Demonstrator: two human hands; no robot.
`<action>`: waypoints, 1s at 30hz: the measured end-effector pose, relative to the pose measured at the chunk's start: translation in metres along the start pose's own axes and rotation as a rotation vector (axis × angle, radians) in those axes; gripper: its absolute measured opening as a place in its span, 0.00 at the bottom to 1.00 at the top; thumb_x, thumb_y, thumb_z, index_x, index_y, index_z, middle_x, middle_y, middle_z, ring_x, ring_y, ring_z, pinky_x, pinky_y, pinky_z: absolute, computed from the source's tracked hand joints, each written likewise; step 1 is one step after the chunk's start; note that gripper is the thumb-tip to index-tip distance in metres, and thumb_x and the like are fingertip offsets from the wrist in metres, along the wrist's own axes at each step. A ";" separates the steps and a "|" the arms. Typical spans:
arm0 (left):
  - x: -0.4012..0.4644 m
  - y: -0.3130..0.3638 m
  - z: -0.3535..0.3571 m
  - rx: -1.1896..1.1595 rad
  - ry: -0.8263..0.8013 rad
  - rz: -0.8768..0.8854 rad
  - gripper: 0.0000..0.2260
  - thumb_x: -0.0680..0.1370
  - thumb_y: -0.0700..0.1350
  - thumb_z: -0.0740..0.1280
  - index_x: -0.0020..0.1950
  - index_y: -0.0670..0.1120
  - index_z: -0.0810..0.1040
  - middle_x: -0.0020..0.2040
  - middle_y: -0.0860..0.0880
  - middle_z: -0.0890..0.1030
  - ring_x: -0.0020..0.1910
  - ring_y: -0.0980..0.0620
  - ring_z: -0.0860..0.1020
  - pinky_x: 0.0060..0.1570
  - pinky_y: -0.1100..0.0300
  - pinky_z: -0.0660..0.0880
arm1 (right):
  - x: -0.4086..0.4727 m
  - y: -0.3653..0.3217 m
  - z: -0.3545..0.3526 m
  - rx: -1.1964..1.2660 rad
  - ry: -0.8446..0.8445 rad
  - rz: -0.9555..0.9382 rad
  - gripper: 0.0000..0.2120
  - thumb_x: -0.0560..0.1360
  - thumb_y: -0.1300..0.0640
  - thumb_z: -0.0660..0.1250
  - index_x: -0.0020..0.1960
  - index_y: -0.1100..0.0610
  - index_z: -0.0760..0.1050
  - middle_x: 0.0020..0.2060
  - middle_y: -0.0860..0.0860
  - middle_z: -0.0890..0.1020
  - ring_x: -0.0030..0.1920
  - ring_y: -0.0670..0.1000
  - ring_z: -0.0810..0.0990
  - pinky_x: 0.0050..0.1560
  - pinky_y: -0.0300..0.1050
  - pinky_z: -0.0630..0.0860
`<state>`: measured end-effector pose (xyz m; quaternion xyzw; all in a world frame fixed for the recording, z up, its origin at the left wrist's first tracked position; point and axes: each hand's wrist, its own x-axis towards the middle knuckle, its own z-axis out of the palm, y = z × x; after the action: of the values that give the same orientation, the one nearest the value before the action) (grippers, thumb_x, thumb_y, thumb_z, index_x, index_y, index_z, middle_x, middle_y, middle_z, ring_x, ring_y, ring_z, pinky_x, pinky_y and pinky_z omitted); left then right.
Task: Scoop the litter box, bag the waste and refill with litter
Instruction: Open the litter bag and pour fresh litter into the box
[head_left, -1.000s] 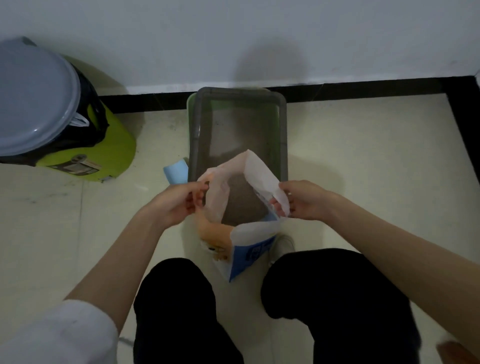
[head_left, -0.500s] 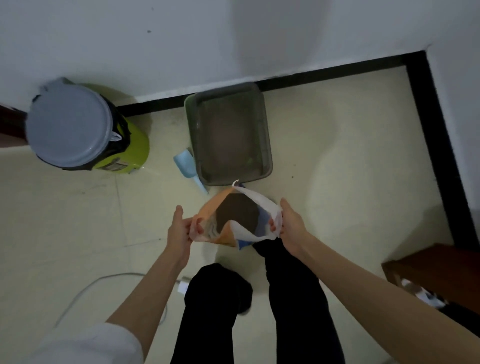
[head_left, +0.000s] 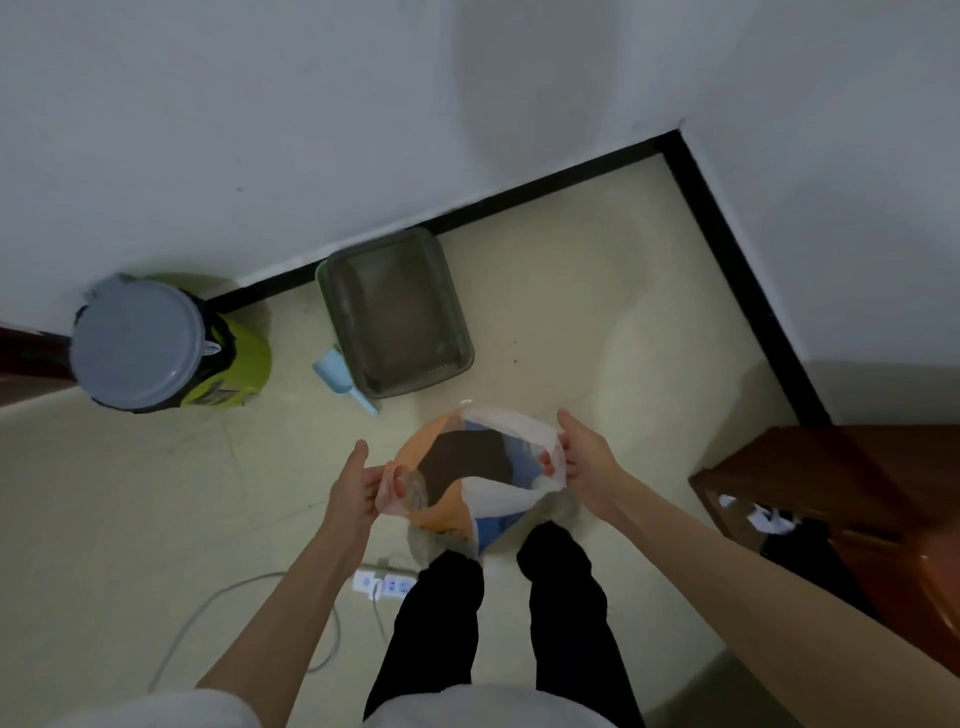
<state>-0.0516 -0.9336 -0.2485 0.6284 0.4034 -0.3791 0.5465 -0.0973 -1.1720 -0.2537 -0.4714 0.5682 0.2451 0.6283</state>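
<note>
Between my feet on the floor, the litter bag (head_left: 483, 478) stands open; my left hand (head_left: 358, 486) and right hand (head_left: 584, 460) each pinch a side of its rim, stretching the mouth wide, likely for pouring. Beyond, the litter box (head_left: 395, 312) waits against the wall, scoop (head_left: 340, 376) just beside it.

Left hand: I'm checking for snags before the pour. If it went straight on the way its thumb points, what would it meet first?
Probably the blue scoop on the floor beside the litter box; depth is unclear, and the left hand is likely higher.
</note>
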 end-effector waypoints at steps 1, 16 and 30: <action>-0.006 0.004 0.012 0.017 -0.005 0.010 0.29 0.80 0.58 0.51 0.57 0.34 0.76 0.42 0.39 0.79 0.44 0.46 0.77 0.47 0.58 0.72 | -0.003 -0.009 -0.011 -0.023 -0.006 -0.017 0.19 0.80 0.46 0.56 0.39 0.58 0.70 0.32 0.56 0.74 0.22 0.47 0.73 0.23 0.37 0.68; -0.010 0.105 0.238 0.102 -0.165 0.102 0.23 0.81 0.53 0.53 0.59 0.35 0.75 0.40 0.44 0.79 0.40 0.50 0.76 0.43 0.60 0.72 | 0.014 -0.183 -0.186 -0.234 0.098 -0.303 0.10 0.82 0.55 0.55 0.51 0.61 0.70 0.34 0.53 0.76 0.33 0.48 0.75 0.33 0.37 0.70; 0.175 0.289 0.477 0.253 -0.390 0.075 0.27 0.80 0.58 0.52 0.65 0.37 0.71 0.54 0.42 0.79 0.54 0.49 0.77 0.64 0.56 0.68 | 0.241 -0.416 -0.270 -0.124 0.342 -0.299 0.13 0.79 0.51 0.60 0.51 0.62 0.73 0.36 0.56 0.77 0.37 0.52 0.76 0.46 0.46 0.74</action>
<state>0.2658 -1.4132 -0.3536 0.6213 0.2155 -0.5204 0.5447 0.1795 -1.6434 -0.3267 -0.6227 0.5741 0.1003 0.5221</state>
